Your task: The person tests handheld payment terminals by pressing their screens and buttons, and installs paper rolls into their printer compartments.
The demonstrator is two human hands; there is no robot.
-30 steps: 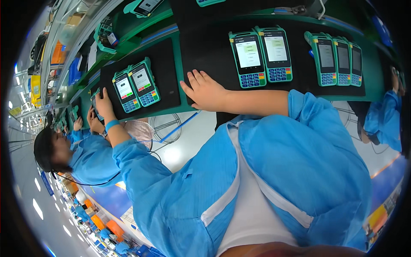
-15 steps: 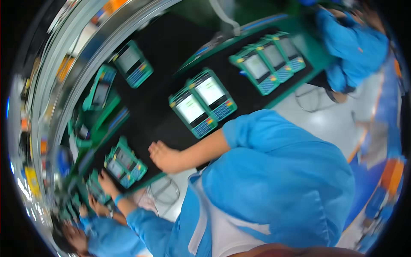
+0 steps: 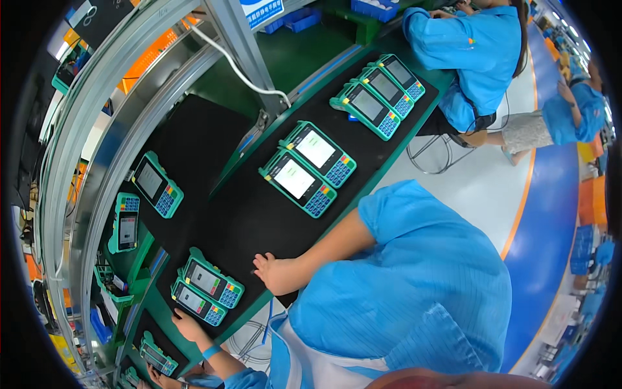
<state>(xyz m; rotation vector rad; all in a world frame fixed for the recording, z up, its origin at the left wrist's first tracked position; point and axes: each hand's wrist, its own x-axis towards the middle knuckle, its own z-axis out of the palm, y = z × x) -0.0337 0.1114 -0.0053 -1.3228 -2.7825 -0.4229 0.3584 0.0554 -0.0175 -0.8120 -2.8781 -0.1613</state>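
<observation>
My left hand (image 3: 189,326), with a blue band at its wrist, is beside a pair of green-cased payment terminals (image 3: 199,290) at the lower left. Its fingers are apart and reach to the nearer terminal's edge; I cannot tell whether they touch. My right hand (image 3: 278,273) lies at the front edge of the black mat (image 3: 240,220), fingers spread, holding nothing. Farther along the mat stands another pair of terminals (image 3: 315,149) with bright white screens.
Several more terminals (image 3: 382,97) stand toward the far right, near a seated person in blue (image 3: 473,45). Another terminal (image 3: 157,185) lies by the metal frame (image 3: 249,58). At the lower left, a co-worker's hand (image 3: 159,378) is beside a terminal (image 3: 157,355).
The view has turned and become sharper, so the bench and terminals appear shifted. Both my hands remain near the same terminals and mat edge, the right one with fingers more spread.
</observation>
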